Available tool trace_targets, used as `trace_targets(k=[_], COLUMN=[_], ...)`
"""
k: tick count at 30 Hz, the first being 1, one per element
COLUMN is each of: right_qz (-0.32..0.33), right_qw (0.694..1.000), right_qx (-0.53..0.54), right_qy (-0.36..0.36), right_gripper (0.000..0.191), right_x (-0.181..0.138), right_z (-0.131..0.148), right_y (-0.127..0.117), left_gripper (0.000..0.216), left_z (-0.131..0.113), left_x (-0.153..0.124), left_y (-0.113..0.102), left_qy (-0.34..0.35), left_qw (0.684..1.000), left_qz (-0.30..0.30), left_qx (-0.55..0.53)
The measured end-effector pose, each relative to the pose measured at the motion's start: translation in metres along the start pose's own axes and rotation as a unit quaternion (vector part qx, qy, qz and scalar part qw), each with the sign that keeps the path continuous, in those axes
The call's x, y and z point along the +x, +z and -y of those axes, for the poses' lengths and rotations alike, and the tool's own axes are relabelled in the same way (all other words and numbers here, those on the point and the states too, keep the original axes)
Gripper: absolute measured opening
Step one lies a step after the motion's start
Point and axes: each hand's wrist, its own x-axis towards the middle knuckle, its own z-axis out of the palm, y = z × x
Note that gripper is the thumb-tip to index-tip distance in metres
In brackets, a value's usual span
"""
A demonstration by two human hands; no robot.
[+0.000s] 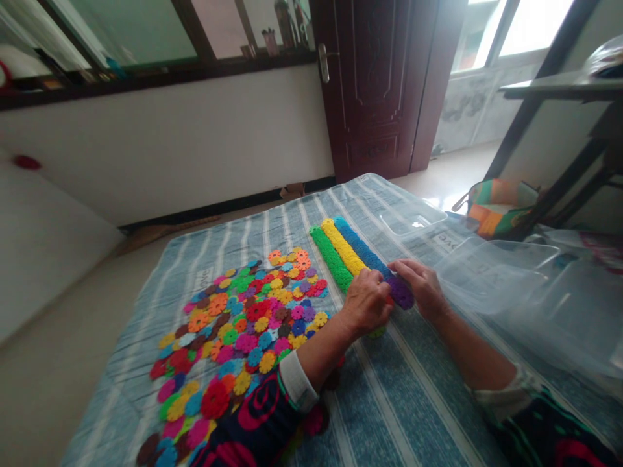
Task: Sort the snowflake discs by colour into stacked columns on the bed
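Note:
Rows of flower-shaped plastic discs lie side by side on the bed: a green row (331, 261), a yellow row (344, 248) and a blue row (361, 244). Purple discs (402, 293) continue the blue row at its near end. My left hand (368, 299) is closed over the near part of the yellow and green rows, fingers curled; what they pinch is hidden, though a little red shows beside them. At the purple discs, my right hand (419, 283) grips from the right, fingertips against the row. Loose mixed-colour discs (257, 311) spread in a heap left of my left forearm.
A striped blue cloth (413, 363) covers the surface. Clear plastic boxes (496, 266) stand at the right, and a clear lid or tray (413, 220) lies farther back. Beyond are a dark red door (379, 84), an orange-and-green bag (503, 204) and a table (559, 87).

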Motion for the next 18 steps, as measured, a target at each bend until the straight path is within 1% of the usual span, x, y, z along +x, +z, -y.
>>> trace_targets(k=[4,6,8,12,15,18], right_qz=[0.006,0.01,0.009,0.002,0.001,0.0], right_qw=[1.0,1.0,1.0,0.999,0.999,0.999], right_qx=[0.001,0.007,0.007,-0.001,0.003,-0.01], right_qy=[0.007,0.016,0.028,0.035,0.045,0.05], right_gripper=[0.039,0.041,0.042,0.042,0.042,0.043], right_x=[-0.001,-0.002,-0.002,-0.003,-0.004,-0.004], right_z=[0.0,-0.001,-0.002,-0.002,0.0,0.0], right_y=[0.0,0.0,0.0,0.0,0.001,0.002], left_gripper=[0.019,0.016,0.014,0.01,0.015,0.02], left_z=[0.007,0.017,0.031,0.075,0.112,0.148], left_x=[-0.005,-0.009,-0.014,-0.027,-0.04,-0.053], left_y=[-0.004,-0.007,-0.011,-0.018,-0.023,-0.031], left_qy=[-0.011,-0.032,-0.065,-0.167,-0.248,-0.356], left_qw=[0.999,0.997,0.994,0.979,0.963,0.931], left_qz=[-0.044,-0.063,-0.083,-0.12,-0.107,-0.084], left_qx=[-0.026,-0.027,-0.022,-0.008,0.004,0.014])
